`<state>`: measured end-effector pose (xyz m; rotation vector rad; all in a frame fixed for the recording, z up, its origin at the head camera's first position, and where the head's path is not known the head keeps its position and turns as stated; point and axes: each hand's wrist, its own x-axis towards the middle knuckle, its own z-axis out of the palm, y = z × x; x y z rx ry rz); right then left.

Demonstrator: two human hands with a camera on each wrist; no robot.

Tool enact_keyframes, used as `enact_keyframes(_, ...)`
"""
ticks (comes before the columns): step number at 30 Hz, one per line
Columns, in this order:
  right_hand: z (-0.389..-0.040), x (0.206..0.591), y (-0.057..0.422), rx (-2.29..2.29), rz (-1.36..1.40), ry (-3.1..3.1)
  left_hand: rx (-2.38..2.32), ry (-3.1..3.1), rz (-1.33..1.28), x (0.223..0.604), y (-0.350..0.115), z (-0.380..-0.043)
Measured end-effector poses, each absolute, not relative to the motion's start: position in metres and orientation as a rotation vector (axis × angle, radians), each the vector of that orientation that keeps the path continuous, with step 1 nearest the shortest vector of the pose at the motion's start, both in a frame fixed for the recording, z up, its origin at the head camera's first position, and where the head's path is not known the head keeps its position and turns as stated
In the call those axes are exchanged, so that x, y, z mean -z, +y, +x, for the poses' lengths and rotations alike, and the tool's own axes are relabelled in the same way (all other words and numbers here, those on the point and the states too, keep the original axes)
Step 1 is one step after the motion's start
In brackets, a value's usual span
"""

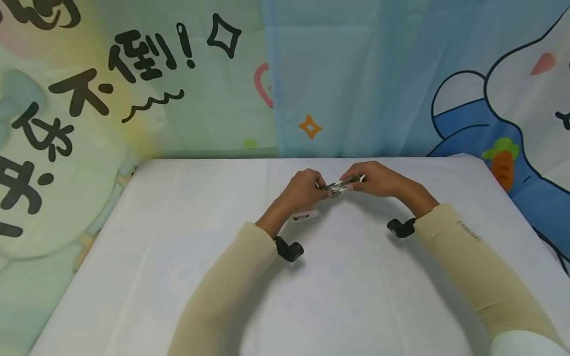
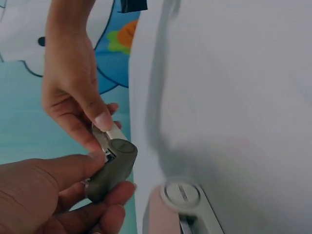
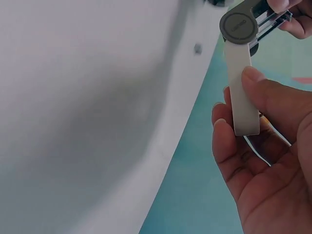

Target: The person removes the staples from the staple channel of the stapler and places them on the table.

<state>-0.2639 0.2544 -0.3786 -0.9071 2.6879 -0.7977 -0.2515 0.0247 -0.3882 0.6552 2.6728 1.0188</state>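
To work this well, I need an even grip on the unfolded grey-and-white stapler [image 3: 240,63], upper right in the right-wrist view, fingertips clear of its bare metal. My left hand [image 1: 306,189] pinches its grey end; my right hand [image 1: 377,179] clamps its white arm, thumb opposing curled fingers.

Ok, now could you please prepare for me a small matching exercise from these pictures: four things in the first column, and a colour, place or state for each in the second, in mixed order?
Things
1. grey-and-white stapler
2. pink-and-white stapler
3. carrot print
4. left sleeve

Colours, places and states
A. lying on the white table
B. opened out, held in the air
C. beige
D. orange with a green top

Right pairs: 1-B, 2-A, 3-D, 4-C
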Motion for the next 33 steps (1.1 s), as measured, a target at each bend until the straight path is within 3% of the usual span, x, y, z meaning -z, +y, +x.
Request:
enact_keyframes(11,-0.272,0.366,0.278,0.596,-0.876,2.744,-0.663,2.728,0.494,0.39,0.07,-0.271)
enact_keyframes(33,-0.271,0.371,0.315,0.486,-0.76,2.782,-0.75,2.73,0.47,0.418,0.111,-0.28)
